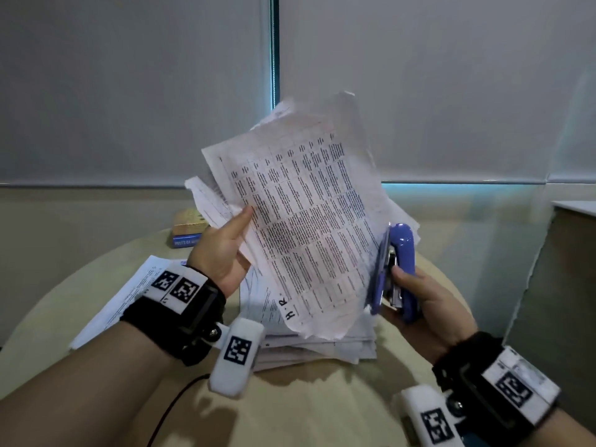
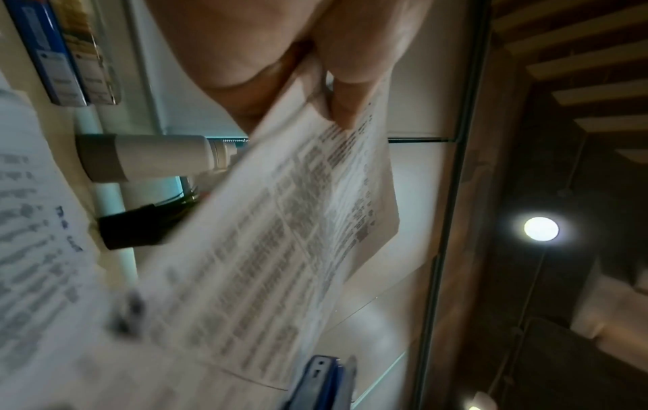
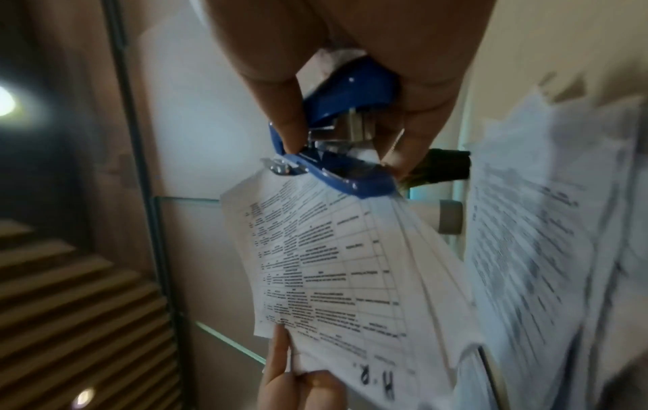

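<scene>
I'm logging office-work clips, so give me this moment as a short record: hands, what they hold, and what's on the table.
Left hand: holds printed sheets, raised above the table
Right hand: grips blue stapler at the sheets' edge
Table: round, beige; bears paper stack, small box at the back
Marking: H.R. handwritten on the sheets' front

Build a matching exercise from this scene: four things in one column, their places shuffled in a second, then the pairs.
1. stapler
2. printed sheets
3. paper stack
4. box

a. lies flat on the table
b. gripped in the right hand
c. sits near the table's far edge
d. held up by the left hand

Pairs: 1-b, 2-d, 3-a, 4-c.
</scene>
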Demonstrator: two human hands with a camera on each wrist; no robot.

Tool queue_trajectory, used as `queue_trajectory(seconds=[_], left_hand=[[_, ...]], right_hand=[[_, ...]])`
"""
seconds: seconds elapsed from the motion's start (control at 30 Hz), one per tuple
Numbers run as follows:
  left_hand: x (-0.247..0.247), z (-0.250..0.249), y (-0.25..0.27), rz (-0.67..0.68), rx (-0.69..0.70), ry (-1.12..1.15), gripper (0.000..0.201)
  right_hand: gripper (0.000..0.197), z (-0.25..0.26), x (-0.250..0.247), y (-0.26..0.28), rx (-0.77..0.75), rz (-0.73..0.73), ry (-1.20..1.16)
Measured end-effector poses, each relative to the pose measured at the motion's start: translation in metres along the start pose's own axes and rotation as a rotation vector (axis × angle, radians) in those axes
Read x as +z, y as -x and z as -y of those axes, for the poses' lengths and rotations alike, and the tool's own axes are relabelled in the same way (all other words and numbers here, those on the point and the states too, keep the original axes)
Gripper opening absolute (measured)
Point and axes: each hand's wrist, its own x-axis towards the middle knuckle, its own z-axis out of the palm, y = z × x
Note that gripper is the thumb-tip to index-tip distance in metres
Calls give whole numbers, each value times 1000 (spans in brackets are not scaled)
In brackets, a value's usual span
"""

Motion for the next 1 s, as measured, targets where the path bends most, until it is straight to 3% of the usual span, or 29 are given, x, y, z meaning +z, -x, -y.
queue_trajectory(seconds=[0.07, 0.13, 0.17, 0.23, 0.3, 0.33, 0.47, 0.53, 0.63, 0.7, 0.9, 1.0], left_hand=[[-9, -6, 2, -4, -24, -56, 32], [-21, -16, -1, -90, 28, -211, 32], [-27, -23, -4, -162, 114, -351, 35], [-31, -38, -10, -221, 352, -704, 59], [-19, -51, -11, -67, 576, -1052, 80], [-7, -55, -10, 70, 633, -1210, 88], [60, -50, -13, 467, 545, -1674, 106], [80, -46, -22, 589, 457, -1678, 98], [85, -46, -39, 712, 308, -1542, 46], [81, -47, -46, 712, 236, -1479, 30], [67, -47, -42, 683, 47, -1266, 41], [71, -50, -39, 657, -2, -1211, 38]], right_hand=[[50, 11, -7, -4, -92, 5, 79], [76, 27, -16, -4, -190, -9, 204], [76, 35, -21, -4, -234, 0, 283], [54, 52, -24, -3, -299, 42, 455], [24, 65, -17, -6, -366, 110, 606], [22, 70, -11, -9, -372, 156, 687], [38, 83, 11, -13, -292, 357, 915], [35, 88, 21, -12, -259, 415, 896], [35, 92, 28, -11, -282, 448, 860], [28, 90, 26, -14, -327, 370, 864], [28, 85, 25, -9, -662, 45, 1384], [31, 81, 32, -5, -803, -16, 1458]])
